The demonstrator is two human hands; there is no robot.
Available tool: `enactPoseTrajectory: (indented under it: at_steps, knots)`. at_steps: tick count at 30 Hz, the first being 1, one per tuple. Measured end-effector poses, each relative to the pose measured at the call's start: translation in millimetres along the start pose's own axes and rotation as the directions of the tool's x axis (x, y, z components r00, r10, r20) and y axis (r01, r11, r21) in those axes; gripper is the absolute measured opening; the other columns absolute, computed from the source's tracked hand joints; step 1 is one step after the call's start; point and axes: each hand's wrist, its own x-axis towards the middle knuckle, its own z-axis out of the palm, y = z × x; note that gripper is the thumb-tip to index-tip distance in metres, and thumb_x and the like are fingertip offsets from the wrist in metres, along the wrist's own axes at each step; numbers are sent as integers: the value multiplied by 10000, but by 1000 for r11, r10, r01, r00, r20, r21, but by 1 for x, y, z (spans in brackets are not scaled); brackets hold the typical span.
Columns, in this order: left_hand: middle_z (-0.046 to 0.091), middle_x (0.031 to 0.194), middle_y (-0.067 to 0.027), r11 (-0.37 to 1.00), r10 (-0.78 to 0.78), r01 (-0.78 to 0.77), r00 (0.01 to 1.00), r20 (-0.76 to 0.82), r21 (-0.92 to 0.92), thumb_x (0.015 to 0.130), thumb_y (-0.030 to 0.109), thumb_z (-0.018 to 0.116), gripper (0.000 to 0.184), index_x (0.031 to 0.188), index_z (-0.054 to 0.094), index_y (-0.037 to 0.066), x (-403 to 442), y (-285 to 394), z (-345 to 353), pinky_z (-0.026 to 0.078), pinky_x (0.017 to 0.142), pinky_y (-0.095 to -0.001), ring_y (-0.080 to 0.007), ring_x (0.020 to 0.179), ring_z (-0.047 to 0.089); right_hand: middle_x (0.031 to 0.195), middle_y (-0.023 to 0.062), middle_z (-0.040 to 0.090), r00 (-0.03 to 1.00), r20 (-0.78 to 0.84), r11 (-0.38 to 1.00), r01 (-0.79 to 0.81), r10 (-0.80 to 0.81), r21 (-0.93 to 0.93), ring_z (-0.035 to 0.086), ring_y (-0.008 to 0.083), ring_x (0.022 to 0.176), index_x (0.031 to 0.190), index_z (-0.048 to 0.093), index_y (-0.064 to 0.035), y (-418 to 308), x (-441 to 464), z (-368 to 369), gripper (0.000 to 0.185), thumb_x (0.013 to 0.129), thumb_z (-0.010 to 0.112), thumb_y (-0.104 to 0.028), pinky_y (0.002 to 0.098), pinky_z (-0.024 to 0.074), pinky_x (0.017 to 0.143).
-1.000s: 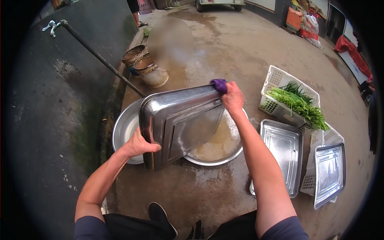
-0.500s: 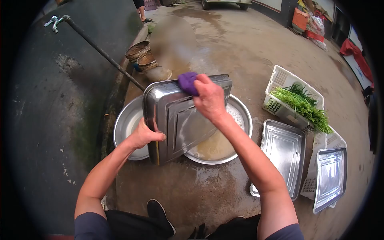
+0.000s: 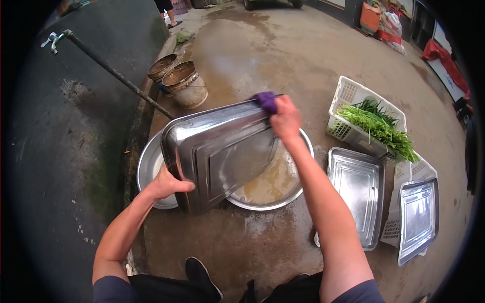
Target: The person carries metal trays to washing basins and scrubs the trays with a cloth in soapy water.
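A deep rectangular metal tray [image 3: 222, 151] is tilted up on its side over two round basins, its ridged underside facing me. My left hand [image 3: 169, 185] grips its left edge, thumb on the outside and fingers hidden behind. At the far right end of the tray's upper edge, my right hand [image 3: 286, 118] holds a purple cloth [image 3: 265, 101] against the metal. Below, the right basin [image 3: 262, 206] contains cloudy, yellowish water. The left basin [image 3: 146, 166] is largely covered by the tray.
Two shallow metal trays [image 3: 356, 197] [image 3: 419, 217] lie at the right beside a white plastic crate [image 3: 348, 91] holding green vegetables [image 3: 374, 123]. Dirty buckets [image 3: 187, 88] stand by the wall, under a pipe with a tap [image 3: 53, 43]. Another person's legs [image 3: 169, 12] show at the back.
My right hand has slid the purple cloth rightward along the tray's upper edge. The tray has shifted slightly left and tilted more, and the camera view has moved a little.
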Motion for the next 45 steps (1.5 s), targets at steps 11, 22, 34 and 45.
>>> enactPoseTrajectory:
  at_steps: [11, 22, 34, 45]
  knots:
    - [597, 969, -9, 993, -56, 56, 998, -4, -105, 580, 1, 719, 647, 1198, 528, 11, -9, 6, -13, 478, 750, -258, -105, 850, 562, 665, 76, 596, 575, 585, 514, -807, 572, 289, 591, 184, 600, 772, 623, 8, 119, -99, 37, 151, 637, 557, 10, 328, 476, 563]
    - [634, 1010, -109, 925, -105, 27, 977, -187, -379, 621, 44, 670, 585, 1184, 527, -27, -12, 26, -27, 557, 777, -356, -202, 873, 649, 739, 145, 666, 56, 898, 822, -432, 436, -372, 646, 253, 686, 846, 667, 13, 91, -142, 22, 296, 567, 656, -86, 354, 509, 637]
    - [667, 964, -190, 824, -189, -54, 913, -362, -564, 768, 85, 599, 418, 1133, 546, -111, -21, 89, -142, 566, 866, -422, -284, 877, 677, 1039, 175, 676, 528, 782, 942, -145, 332, -302, 647, 312, 980, 1048, 702, -81, 91, -108, 19, 416, 690, 638, -283, 390, 510, 868]
    - [647, 859, -97, 951, -273, 148, 816, -510, -272, 801, 123, 685, 232, 971, 622, -21, 27, 24, -164, 556, 716, -346, -185, 746, 643, 1009, 177, 668, 419, 854, 809, -588, 308, -3, 658, 245, 927, 1130, 632, 10, 27, -78, 15, 522, 806, 617, -399, 351, 519, 802]
